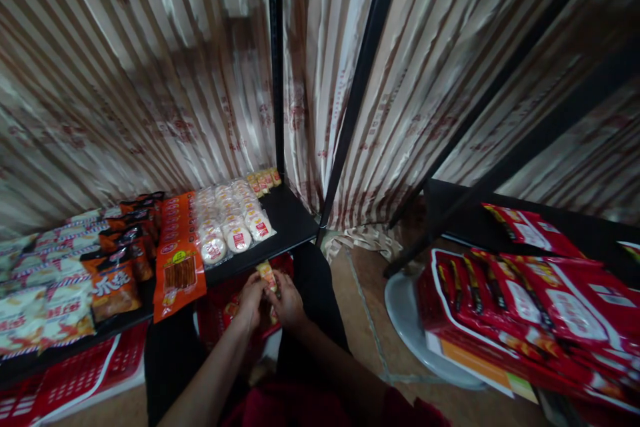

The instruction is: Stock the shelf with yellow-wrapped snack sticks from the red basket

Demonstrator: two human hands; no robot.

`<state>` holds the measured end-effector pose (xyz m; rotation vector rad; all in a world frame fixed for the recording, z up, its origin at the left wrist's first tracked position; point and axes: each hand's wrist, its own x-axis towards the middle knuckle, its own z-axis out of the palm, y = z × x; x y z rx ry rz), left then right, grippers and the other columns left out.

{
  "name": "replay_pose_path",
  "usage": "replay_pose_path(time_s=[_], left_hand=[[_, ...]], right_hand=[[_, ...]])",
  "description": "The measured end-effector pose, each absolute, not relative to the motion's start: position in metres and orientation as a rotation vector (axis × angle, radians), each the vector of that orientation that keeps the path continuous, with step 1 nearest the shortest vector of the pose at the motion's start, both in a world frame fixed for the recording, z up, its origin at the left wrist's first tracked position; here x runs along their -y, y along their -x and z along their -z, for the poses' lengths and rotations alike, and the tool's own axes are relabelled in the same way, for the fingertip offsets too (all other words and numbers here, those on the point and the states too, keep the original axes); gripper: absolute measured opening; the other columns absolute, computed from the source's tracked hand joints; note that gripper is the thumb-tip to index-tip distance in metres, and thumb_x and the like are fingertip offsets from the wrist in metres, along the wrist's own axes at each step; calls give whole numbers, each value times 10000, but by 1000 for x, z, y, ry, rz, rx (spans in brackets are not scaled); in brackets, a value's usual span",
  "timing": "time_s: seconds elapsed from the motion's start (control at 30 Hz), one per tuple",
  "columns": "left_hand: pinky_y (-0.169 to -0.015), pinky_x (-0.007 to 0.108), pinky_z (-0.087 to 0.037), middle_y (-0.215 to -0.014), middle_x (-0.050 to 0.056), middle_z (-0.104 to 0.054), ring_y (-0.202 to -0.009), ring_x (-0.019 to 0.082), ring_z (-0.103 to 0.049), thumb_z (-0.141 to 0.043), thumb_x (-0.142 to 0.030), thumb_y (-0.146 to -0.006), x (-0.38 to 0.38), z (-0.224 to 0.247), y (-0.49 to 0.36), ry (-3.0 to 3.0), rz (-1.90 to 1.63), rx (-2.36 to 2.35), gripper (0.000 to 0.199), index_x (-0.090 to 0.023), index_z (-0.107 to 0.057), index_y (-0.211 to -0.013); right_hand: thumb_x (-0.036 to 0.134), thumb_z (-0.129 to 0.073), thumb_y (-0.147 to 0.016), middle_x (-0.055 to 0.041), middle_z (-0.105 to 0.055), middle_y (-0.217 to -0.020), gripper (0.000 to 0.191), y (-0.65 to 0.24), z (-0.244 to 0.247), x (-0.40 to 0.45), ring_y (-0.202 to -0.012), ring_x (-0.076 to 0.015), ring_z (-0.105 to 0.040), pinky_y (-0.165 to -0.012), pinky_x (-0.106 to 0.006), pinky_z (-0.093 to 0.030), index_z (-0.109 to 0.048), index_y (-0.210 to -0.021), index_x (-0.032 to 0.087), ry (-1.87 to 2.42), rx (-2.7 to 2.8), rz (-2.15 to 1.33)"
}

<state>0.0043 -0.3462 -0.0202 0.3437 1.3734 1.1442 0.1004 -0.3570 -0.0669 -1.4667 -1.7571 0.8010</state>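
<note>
Close together near the front edge of the black shelf (295, 217), my left hand (251, 299) and my right hand (289, 300) both grip a small yellow packet (267, 275). It points up between my fingers, over a red basket (217, 310) between my legs. At the shelf's far corner stand several similar yellow packets (265, 180). Rows of round white crackers in clear wrappers (239, 235) lie in front of them. To their left are an orange bag (180, 267), orange-black bags (114, 287) and white snack bags (65, 310).
On the right, a red basket of red snack packets (530, 307) rests by a grey round stool (407, 320). Black metal posts (360, 73) rise before a striped curtain (320, 100). Another red basket (75, 373) sits under the shelf at left.
</note>
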Motion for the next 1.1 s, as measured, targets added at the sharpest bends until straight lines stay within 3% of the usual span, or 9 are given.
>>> replay_pose_path(time_s=[0.3,0.7,1.1], left_hand=[[-646,228,-473,-719,11,-664,-608,115,-610,-584,-24,-598,342,14,-13,-401,-1224,-1356,295,-150,-611,-864],[-628,229,-483,-742,40,-679,-638,133,-632,-609,-53,-589,342,7,-21,-521,-1185,-1332,291,-142,-615,-866],[-622,235,-507,-728,36,-681,-634,143,-649,-699,-113,-615,290,-9,-33,-608,-1094,-1309,370,-154,-625,-975]], right_hand=[[221,-536,-775,-146,-560,-1165,535,-107,57,355,-1114,-260,-516,-991,-375,-399,-452,-1292,110,1456,1737,-751],[245,-512,-796,-107,-600,-1139,462,-113,64,354,-1066,-226,-577,-922,-336,-466,-495,-1250,159,1442,1612,-678],[265,-490,-823,-102,-600,-1120,458,-129,50,310,-1053,-207,-579,-922,-311,-472,-477,-1264,141,1402,1510,-604]])
